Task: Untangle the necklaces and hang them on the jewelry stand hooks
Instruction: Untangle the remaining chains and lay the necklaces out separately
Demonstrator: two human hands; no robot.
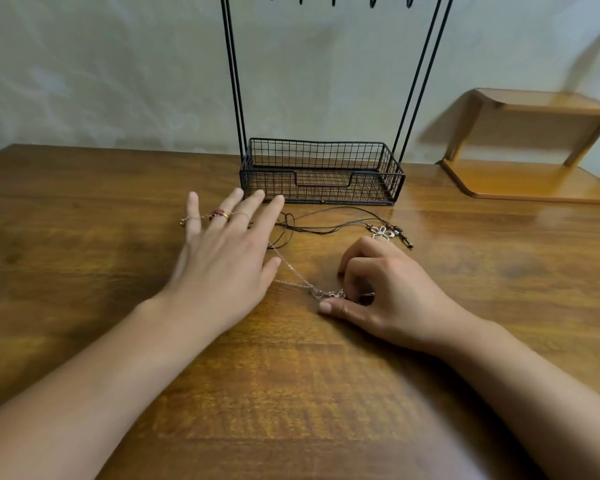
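Wooden table, head view. Jewelry stand at far centre: black wire basket base, tall black uprights on both sides, hook tips just visible at the top edge, nothing seen hanging on them.

Left hand lies wide and flat, fingers spread and straight, palm down on the table just near of the basket's left corner. A thin chain with a red bead and a gold bead runs across its fingers.

Right hand is curled; thumb and fingers pinch the end of a fine silver chain against the table. The chain runs from this pinch up and left, passing under the left hand's thumb side.

Dark cord necklace lies on the table between the hands and the basket, looped at its left end, with a silver flower pendant and beads at its right end. Cord and silver chain cross near the left hand; whether knotted, cannot tell.

Wooden shelf at far right.
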